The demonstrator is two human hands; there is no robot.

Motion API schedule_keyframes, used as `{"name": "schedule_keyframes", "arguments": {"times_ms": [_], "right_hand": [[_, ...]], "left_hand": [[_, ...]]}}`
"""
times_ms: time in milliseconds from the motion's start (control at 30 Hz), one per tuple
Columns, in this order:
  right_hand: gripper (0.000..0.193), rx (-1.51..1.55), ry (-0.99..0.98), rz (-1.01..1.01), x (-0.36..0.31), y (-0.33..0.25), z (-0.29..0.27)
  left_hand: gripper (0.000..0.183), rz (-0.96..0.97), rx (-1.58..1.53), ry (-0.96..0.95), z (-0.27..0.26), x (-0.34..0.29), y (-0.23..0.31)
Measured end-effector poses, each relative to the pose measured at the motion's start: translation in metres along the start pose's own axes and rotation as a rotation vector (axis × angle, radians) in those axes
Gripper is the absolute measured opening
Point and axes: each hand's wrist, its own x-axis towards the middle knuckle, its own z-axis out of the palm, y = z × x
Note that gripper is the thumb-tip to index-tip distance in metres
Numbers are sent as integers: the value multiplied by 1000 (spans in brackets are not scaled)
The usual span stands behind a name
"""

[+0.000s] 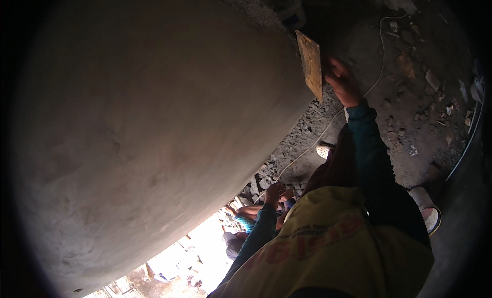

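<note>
My right hand (342,81), at the end of a dark teal sleeve, is wrapped round the back of a flat wooden plastering float (310,64). The float stands on edge beside the lower border of a broad, smooth plastered wall (154,118); whether it touches the wall I cannot tell. Its handle is hidden behind the board and fingers. Lower down, my left hand (274,193) is held in front of my body near the wall, its fingers curled in. What it holds, if anything, is too dark to make out.
Rubble (259,185) lies along the wall's foot. A thin cable (379,72) winds across the dirt floor. At the lower right stands a bucket (429,216); a pale container (292,13) is at the top. Another person (241,236) is close by on the lower left, against bright light.
</note>
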Motion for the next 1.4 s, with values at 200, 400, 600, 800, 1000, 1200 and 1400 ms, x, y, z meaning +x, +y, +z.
{"name": "schedule_keyframes", "arguments": {"times_ms": [200,400,600,800,1000,1200,1400], "right_hand": [[63,-113,-131,-22,33,-61,9],[59,-206,-174,5,44,-81,27],[54,-480,-278,-48,30,-109,12],[51,33,-255,147,12,-103,10],[35,-407,-146,-201,-2,-98,78],[39,-676,219,-500,-8,-52,112],[36,-576,333,-464,-1,-35,159]], "left_hand": [[23,106,88,-69,-19,27,-26],[26,253,140,-103,-25,48,-43],[32,-45,6,38,43,17,1],[34,-109,-127,38,47,10,-1],[33,-61,-101,-122,42,16,-9],[33,-28,-33,-129,64,19,7],[29,324,463,-122,-31,51,-34]]}}
